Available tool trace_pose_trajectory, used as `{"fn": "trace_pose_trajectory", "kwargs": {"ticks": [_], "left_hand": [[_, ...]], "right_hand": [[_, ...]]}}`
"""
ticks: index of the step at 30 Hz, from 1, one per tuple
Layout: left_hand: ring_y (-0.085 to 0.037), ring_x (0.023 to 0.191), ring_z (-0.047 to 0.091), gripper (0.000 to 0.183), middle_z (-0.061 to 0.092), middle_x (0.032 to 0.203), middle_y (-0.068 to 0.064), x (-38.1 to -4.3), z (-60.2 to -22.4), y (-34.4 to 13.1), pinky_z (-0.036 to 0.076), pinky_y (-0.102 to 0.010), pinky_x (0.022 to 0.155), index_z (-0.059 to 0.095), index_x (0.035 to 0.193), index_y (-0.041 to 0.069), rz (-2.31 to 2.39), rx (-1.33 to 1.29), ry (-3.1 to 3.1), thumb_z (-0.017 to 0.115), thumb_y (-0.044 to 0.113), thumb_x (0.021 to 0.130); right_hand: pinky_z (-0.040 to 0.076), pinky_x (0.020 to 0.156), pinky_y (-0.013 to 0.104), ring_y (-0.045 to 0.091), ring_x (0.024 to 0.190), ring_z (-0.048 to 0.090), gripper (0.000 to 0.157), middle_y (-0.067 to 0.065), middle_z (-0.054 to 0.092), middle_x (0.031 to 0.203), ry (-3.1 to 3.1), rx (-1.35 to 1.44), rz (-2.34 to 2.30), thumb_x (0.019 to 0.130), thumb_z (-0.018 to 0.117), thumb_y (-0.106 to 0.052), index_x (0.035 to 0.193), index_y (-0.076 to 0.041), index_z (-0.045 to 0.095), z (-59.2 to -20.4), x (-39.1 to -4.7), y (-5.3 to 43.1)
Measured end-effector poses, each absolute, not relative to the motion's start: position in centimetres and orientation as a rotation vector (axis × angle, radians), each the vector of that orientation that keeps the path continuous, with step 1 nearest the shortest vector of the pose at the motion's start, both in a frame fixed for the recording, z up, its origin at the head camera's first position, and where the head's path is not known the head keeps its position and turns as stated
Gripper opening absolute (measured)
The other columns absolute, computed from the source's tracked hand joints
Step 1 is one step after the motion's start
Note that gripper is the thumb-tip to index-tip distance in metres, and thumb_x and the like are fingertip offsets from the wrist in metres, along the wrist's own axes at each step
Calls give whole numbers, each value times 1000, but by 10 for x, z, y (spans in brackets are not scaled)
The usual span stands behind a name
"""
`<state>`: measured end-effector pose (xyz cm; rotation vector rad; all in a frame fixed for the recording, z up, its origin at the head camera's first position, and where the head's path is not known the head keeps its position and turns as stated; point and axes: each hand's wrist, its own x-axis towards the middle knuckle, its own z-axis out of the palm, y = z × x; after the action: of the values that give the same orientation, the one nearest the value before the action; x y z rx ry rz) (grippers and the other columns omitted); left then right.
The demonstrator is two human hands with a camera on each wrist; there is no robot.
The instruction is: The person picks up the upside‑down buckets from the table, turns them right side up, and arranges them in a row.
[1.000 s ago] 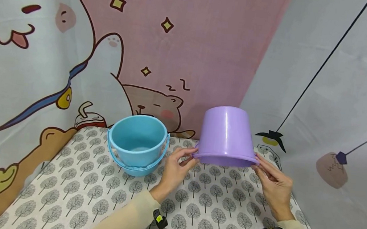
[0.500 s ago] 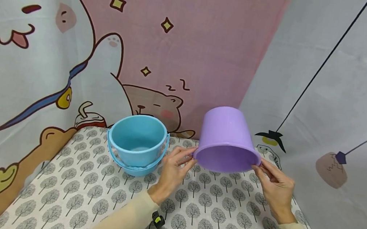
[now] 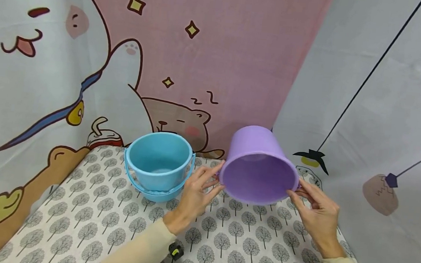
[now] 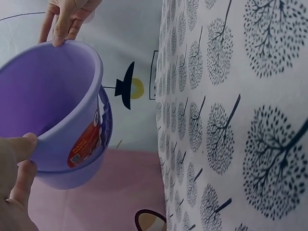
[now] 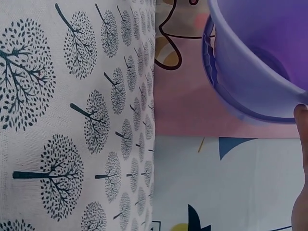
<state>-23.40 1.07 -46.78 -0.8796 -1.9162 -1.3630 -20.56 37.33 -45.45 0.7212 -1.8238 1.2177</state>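
Note:
A purple plastic bucket (image 3: 257, 179) hangs in the air above the table's right side, tipped so its mouth faces me. My left hand (image 3: 206, 183) pinches its rim on the left and my right hand (image 3: 307, 198) pinches the rim on the right. In the left wrist view the purple bucket (image 4: 53, 106) shows a red label and a folded handle, my left hand's thumb (image 4: 17, 149) lies on its rim, and the right hand's fingers (image 4: 65, 21) hold the far edge. The right wrist view shows the bucket (image 5: 260, 62) from the side, with a fingertip (image 5: 301, 144) at its rim.
A blue bucket (image 3: 157, 160) with its handle down stands upright at the back of the table (image 3: 105, 222), left of my left hand. The tree-print cloth covers the table. Cartoon curtains close in the back and both sides.
The purple bucket was bottom-up a second ago. Both hands have turned it toward me, so its inside now shows, and it has dropped slightly.

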Motion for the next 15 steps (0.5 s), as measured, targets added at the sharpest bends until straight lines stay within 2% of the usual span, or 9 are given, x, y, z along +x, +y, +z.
{"fn": "trace_pose_trajectory", "kwargs": {"ticks": [5, 7, 10, 12, 15], "left_hand": [[-37, 120, 83, 90, 70, 134, -21, -230, -462, 5, 70, -24, 102, 56, 172, 9, -1353, -911, -1947, 93, -7, 92], [-36, 121, 83, 93, 69, 136, -20, -229, -461, 3, 69, -23, 104, 53, 174, 11, -1352, -918, -1964, 93, -7, 92], [-36, 121, 83, 95, 68, 140, -21, -227, -460, -1, 69, -22, 103, 51, 176, 12, -1346, -925, -1979, 92, -6, 93], [-35, 120, 84, 93, 68, 141, -20, -226, -459, -4, 68, -21, 103, 50, 177, 14, -1341, -922, -1994, 91, -3, 95], [-34, 118, 84, 89, 70, 142, -20, -224, -457, -7, 69, -20, 101, 50, 177, 14, -1333, -932, -1997, 89, 3, 98]], "right_hand": [[70, 101, 24, 7, 111, 85, 78, 25, 82, 132, -1858, 771, 1171, 70, 85, 39, 144, 21, 68, -450, -204, 372], [69, 102, 23, 7, 112, 84, 76, 31, 80, 130, -1862, 807, 1161, 75, 89, 32, 146, 22, 66, -448, -203, 372], [69, 103, 23, 8, 115, 84, 72, 36, 76, 130, -1861, 877, 1176, 88, 95, 11, 150, 25, 61, -445, -203, 370], [68, 104, 23, 10, 118, 83, 76, 37, 75, 130, -1853, 927, 1196, 94, 96, -5, 151, 27, 57, -444, -203, 370], [68, 107, 24, 11, 120, 82, 84, 36, 73, 132, -1862, 970, 1195, 97, 94, -17, 154, 28, 53, -441, -202, 368]]}}
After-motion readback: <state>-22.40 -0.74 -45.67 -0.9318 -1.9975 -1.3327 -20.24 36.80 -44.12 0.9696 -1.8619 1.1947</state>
